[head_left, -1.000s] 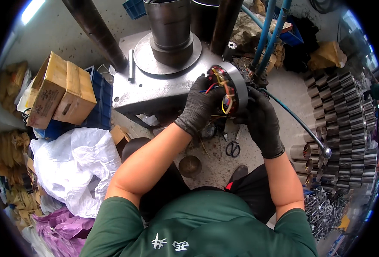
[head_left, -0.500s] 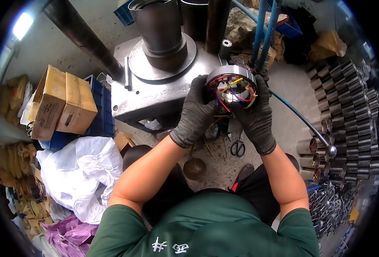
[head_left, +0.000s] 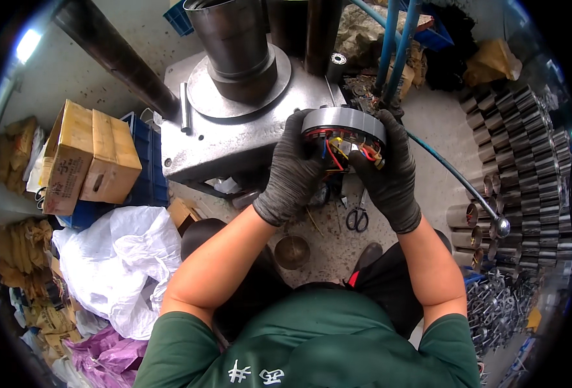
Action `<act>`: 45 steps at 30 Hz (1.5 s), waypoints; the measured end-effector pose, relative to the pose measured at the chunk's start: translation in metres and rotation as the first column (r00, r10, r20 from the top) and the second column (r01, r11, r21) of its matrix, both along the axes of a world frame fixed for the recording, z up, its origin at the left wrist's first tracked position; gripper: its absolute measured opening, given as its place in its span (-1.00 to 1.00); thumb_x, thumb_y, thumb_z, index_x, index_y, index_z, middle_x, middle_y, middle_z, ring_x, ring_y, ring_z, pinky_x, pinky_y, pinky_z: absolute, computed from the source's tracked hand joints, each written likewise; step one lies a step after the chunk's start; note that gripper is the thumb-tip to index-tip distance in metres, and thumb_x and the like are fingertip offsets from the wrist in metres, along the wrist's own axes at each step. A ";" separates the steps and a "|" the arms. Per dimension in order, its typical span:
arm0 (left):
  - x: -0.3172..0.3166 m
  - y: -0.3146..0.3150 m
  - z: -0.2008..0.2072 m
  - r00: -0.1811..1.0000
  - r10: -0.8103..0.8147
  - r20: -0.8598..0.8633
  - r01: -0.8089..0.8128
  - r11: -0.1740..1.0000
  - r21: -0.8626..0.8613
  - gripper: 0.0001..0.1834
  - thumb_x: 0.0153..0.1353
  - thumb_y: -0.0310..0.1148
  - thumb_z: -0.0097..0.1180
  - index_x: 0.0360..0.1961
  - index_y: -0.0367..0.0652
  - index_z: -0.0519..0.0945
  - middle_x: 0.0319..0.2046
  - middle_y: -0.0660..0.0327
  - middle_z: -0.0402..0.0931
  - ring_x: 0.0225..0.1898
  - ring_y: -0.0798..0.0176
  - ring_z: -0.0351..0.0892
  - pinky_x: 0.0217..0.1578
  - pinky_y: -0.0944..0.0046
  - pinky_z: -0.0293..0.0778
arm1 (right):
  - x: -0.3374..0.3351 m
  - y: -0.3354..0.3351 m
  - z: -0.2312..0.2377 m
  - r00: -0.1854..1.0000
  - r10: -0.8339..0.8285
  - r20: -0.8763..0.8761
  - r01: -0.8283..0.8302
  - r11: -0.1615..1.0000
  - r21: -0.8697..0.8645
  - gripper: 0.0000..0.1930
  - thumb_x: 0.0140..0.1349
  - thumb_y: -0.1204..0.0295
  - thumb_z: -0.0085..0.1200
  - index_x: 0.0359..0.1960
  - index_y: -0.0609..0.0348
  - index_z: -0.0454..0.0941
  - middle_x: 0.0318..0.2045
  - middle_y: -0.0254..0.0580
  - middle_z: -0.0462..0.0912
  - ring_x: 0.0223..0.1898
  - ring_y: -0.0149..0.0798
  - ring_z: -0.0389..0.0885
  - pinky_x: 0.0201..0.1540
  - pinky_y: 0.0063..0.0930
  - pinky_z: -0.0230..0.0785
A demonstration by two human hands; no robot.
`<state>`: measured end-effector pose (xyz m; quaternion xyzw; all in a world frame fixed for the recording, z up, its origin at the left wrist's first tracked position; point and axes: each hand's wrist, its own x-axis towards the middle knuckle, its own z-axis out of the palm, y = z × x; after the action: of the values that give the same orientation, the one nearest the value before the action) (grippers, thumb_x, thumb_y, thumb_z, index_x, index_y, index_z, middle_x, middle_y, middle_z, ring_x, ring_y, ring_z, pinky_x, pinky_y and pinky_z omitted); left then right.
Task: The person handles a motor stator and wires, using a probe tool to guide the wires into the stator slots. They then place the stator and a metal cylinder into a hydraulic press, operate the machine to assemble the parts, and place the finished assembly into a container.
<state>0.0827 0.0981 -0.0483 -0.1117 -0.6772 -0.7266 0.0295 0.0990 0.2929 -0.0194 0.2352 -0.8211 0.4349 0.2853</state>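
Between both hands I hold a motor stator [head_left: 344, 119], a grey metal ring with red, blue and yellow wires bunched at its opening. My left hand [head_left: 293, 169], in a dark grey knitted glove, grips the ring's left side. My right hand [head_left: 390, 178], gloved alike, grips its right side, with the thumb by the wires. The ring is tilted, its smooth outer wall facing up and its wired side toward me; the fingertips behind it are hidden. Just beyond it stands a metal machine table [head_left: 227, 150] bearing a dark upright cylinder [head_left: 233, 58].
A short metal rod [head_left: 185, 107] stands on the table's left. Scissors [head_left: 357, 220] and a round bowl [head_left: 292, 252] lie on the floor below. A ball-ended lever [head_left: 502, 226] and stacked metal cylinders [head_left: 525, 171] are at right; a cardboard box [head_left: 114, 158] and white sack [head_left: 118, 258] at left.
The stator has tipped in my hands: more of its outer wall shows and its wired opening is seen at a flatter angle. Both hands keep their grip. The surroundings have shifted slightly in view.
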 end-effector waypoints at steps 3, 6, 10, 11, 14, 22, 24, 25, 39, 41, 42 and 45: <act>-0.001 0.001 -0.002 1.000 0.000 -0.025 0.000 1.000 -0.009 -0.34 0.35 -0.58 0.25 0.38 -0.14 0.22 0.10 0.00 0.59 0.08 0.15 0.67 0.03 0.16 0.70 | 0.000 0.009 0.000 0.992 0.094 0.085 -0.096 0.995 0.029 -0.05 0.19 0.50 0.46 0.56 0.07 0.12 0.25 0.06 0.55 0.23 -0.06 0.62 0.24 -0.19 0.56; 0.002 0.002 0.008 0.999 0.007 0.034 -0.010 0.997 0.076 -0.37 0.30 -0.59 0.30 0.32 -0.18 0.28 0.04 -0.01 0.61 0.04 0.17 0.67 0.03 0.16 0.68 | -0.003 0.018 -0.010 0.985 0.146 0.092 -0.155 0.982 0.108 0.12 0.16 0.56 0.47 0.64 -0.05 -0.09 0.32 0.06 0.50 0.25 -0.05 0.61 0.26 -0.17 0.56; 0.003 0.002 0.021 0.993 0.073 0.088 -0.084 0.987 0.136 -0.40 0.19 -0.63 0.36 0.22 -0.28 0.37 -0.05 -0.01 0.64 -0.03 0.21 0.68 -0.01 0.18 0.66 | -0.012 0.025 -0.020 0.970 0.234 0.062 -0.240 0.960 0.141 0.25 0.09 0.65 0.49 0.67 -0.16 -0.19 0.37 0.05 0.46 0.29 -0.05 0.58 0.29 -0.16 0.54; 0.002 0.001 0.025 0.992 0.094 0.083 -0.103 0.989 0.107 -0.40 0.18 -0.63 0.36 0.22 -0.29 0.38 -0.05 -0.01 0.65 -0.03 0.21 0.68 -0.02 0.18 0.67 | -0.013 0.023 -0.019 0.965 0.257 0.060 -0.262 0.956 0.128 0.26 0.08 0.66 0.49 0.67 -0.16 -0.19 0.37 0.04 0.45 0.30 -0.05 0.58 0.30 -0.16 0.54; 0.004 -0.005 0.028 0.995 0.097 0.030 -0.097 0.995 -0.004 -0.45 0.28 -0.47 0.38 0.21 -0.32 0.39 -0.05 -0.01 0.65 -0.03 0.22 0.68 -0.04 0.20 0.68 | -0.011 0.014 -0.008 0.951 0.305 0.053 -0.309 0.946 0.098 0.27 0.04 0.65 0.52 0.67 -0.15 -0.17 0.38 0.00 0.45 0.33 -0.07 0.54 0.31 -0.16 0.53; 0.004 -0.009 0.032 0.993 0.114 0.001 -0.107 0.934 -0.341 -0.49 0.21 -0.40 0.41 0.11 -0.30 0.47 -0.13 0.01 0.70 -0.14 0.21 0.71 -0.11 0.16 0.66 | -0.006 0.011 -0.006 0.833 0.375 0.406 -0.257 0.914 -0.315 0.19 -0.03 0.61 0.59 0.61 -0.01 0.04 0.32 -0.13 0.52 0.30 -0.17 0.55 0.30 -0.22 0.54; 0.007 -0.005 0.032 0.992 0.122 0.038 -0.098 0.918 -0.384 -0.48 0.16 -0.35 0.44 0.07 -0.28 0.48 -0.21 0.05 0.70 -0.20 0.19 0.72 -0.17 0.15 0.65 | -0.006 0.013 -0.007 0.801 0.360 0.478 -0.197 0.913 -0.358 0.10 -0.06 0.64 0.58 0.54 0.03 0.17 0.31 -0.16 0.52 0.31 -0.19 0.52 0.31 -0.22 0.53; 0.010 -0.003 0.032 0.991 0.127 -0.050 -0.137 0.918 -0.373 -0.52 0.16 -0.33 0.43 0.01 -0.27 0.48 -0.27 0.03 0.67 -0.24 0.15 0.72 -0.20 0.14 0.64 | -0.007 0.014 -0.009 0.776 0.380 0.503 -0.172 0.895 -0.411 0.09 -0.06 0.62 0.59 0.53 0.04 0.18 0.31 -0.17 0.51 0.31 -0.20 0.52 0.31 -0.22 0.53; 0.007 -0.005 0.030 0.971 -0.067 0.230 0.140 0.938 -0.318 -0.31 0.23 -0.14 0.45 0.21 -0.33 0.42 -0.05 -0.07 0.67 -0.02 0.07 0.71 0.02 0.09 0.65 | -0.012 -0.008 -0.047 0.902 0.190 0.387 0.037 0.860 -0.508 -0.50 0.28 0.58 0.24 0.26 0.15 0.46 0.02 -0.23 0.67 0.01 -0.32 0.66 0.06 -0.37 0.61; 0.001 -0.011 0.031 0.960 -0.110 0.256 0.175 0.953 -0.247 -0.14 0.25 -0.15 0.47 0.41 -0.32 0.30 0.10 -0.08 0.58 0.11 0.13 0.62 0.16 0.13 0.59 | -0.014 -0.002 -0.046 0.853 0.195 0.484 0.083 0.865 -0.496 -0.43 0.18 0.63 0.23 0.27 0.17 0.45 0.03 -0.20 0.67 0.01 -0.31 0.66 0.06 -0.37 0.61; 0.000 -0.012 0.031 0.967 -0.075 0.245 0.140 0.955 -0.262 -0.12 0.26 -0.16 0.46 0.44 -0.32 0.27 0.13 -0.10 0.55 0.14 0.13 0.59 0.18 0.14 0.57 | -0.013 0.001 -0.044 0.825 0.215 0.522 0.088 0.864 -0.496 -0.41 0.15 0.64 0.22 0.28 0.18 0.45 0.04 -0.19 0.66 0.01 -0.31 0.66 0.06 -0.37 0.61; -0.011 -0.014 0.010 0.997 -0.072 -0.014 0.069 0.983 -0.169 -0.18 0.35 -0.31 0.36 0.52 -0.26 0.22 0.22 -0.04 0.42 0.23 0.12 0.51 0.25 0.14 0.52 | -0.012 -0.002 -0.039 0.783 0.272 0.559 0.058 0.863 -0.502 -0.37 0.09 0.64 0.16 0.30 0.20 0.44 0.04 -0.18 0.66 0.00 -0.31 0.65 0.06 -0.39 0.61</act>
<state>0.0715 0.0838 -0.0387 -0.1449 -0.7315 -0.6663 0.0011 0.0871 0.2911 -0.0583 0.0485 -0.7142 0.6977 0.0275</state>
